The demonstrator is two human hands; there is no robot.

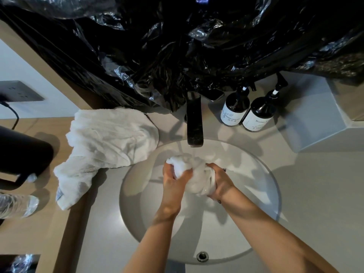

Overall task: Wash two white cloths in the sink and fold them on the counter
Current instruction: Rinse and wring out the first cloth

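2 hands [195, 182] grip bunched wet cloth [192, 170], long axis left-right.

I can't read the bottle labels [254, 124]; black plastic sheeting [177, 46] hides the wall behind the tap, and the dark appliance [21, 152] is cut off at the left edge.

Two dark pump bottles [247, 110], black plastic sheeting [177, 46]

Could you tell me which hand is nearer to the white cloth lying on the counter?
Left. The left hand sits just right of the counter cloth; the right hand is farther right, both gripping the cloth in the sink.
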